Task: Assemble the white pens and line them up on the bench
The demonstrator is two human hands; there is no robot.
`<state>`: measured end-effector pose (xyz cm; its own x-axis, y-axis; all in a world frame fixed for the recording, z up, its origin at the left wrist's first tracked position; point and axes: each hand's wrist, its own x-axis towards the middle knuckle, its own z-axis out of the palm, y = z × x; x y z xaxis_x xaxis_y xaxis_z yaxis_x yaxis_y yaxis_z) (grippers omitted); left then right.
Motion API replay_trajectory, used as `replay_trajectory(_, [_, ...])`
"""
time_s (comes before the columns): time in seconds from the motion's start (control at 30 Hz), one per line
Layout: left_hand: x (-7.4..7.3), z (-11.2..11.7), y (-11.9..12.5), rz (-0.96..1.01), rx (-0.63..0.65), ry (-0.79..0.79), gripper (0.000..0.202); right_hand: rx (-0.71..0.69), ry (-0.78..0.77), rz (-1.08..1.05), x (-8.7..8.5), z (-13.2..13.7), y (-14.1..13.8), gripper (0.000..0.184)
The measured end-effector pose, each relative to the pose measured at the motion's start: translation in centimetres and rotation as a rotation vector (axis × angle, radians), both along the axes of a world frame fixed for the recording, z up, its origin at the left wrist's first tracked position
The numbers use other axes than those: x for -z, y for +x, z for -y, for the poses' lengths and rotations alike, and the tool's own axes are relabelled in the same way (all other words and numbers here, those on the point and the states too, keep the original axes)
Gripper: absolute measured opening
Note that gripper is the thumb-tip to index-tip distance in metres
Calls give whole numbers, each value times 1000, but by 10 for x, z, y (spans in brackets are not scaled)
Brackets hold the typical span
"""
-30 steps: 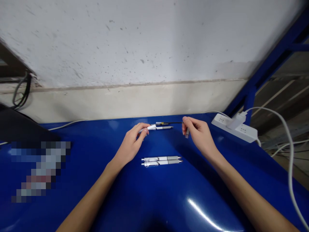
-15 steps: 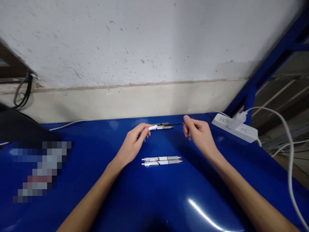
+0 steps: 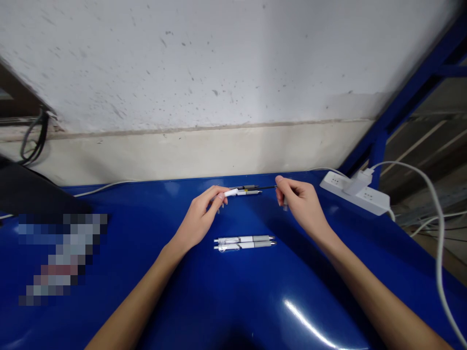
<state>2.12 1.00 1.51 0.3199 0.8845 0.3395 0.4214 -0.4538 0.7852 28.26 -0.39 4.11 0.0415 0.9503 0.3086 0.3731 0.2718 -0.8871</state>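
My left hand [image 3: 200, 214] is closed on a white pen barrel [image 3: 231, 193], its end sticking out to the right past the thumb. My right hand [image 3: 301, 199] pinches a thin dark pen refill [image 3: 267, 187] that points left towards the barrel. A grey pen grip [image 3: 285, 204] shows under the right fingers. Behind the barrel lie a dark-gripped pen [image 3: 250, 187] and a white pen [image 3: 251, 193], both partly hidden by my left hand. Nearer to me, two white pens with grey grips [image 3: 245, 239] rest side by side, tips to the right.
A white power strip [image 3: 375, 201] with a plugged-in charger [image 3: 359, 182] stands on the blue table [image 3: 219, 301] at the right, its cable curving down. At the left are a black object [image 3: 32, 194] and a pixelated patch. A wall [image 3: 204, 153] runs along the back.
My right hand has shifted very slightly left with the refill, closer to the barrel. My left hand and the lying pens have stayed put.
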Motion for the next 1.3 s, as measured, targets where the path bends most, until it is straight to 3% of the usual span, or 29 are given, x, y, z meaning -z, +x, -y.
replay_trajectory(0.43, [-5, 3, 3, -65, 13, 71, 22, -151, 30, 134, 8, 0, -6, 19])
replay_trajectory(0.6, [-6, 4, 6, -66, 65, 103, 22, -183, 22, 143, 10, 1, -8, 18])
replay_trajectory(1.3, [-3, 5, 8, -88, 74, 92, 21, -249, -92, 87, 17, 2, -12, 31])
